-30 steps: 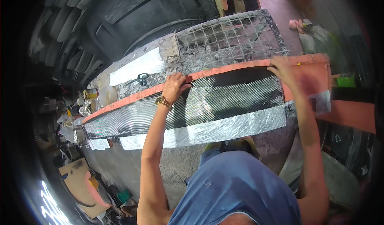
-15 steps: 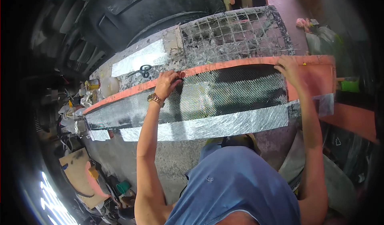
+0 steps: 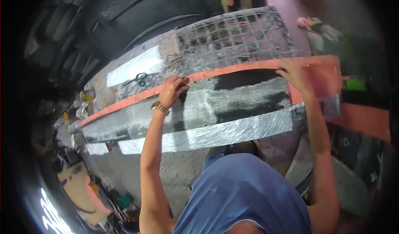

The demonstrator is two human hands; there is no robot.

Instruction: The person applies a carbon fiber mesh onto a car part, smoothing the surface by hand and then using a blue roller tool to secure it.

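A long strip of black-and-silver woven carbon-fibre cloth lies in a shallow orange mould. At the cloth's far edge, near the middle of its length, the bent fingers of my left hand close on it beside the orange rim. My right hand pinches the far right corner, its fingers over the rim and slightly blurred. Whitish glass-fibre mat sticks out along the near side of the cloth. Beyond the rim, black-handled scissors rest on the bench, left of my left hand.
Another pale mat piece lies on the stained bench behind the scissors. A wire grid fills the bench's far right part. Large black moulded panels stand beyond. Tubs and crumpled wrappings crowd the left end; a green object is at right.
The whole view has shifted a little, so the bench appears farther left. Both hands keep about the same places along the cloth's far edge.
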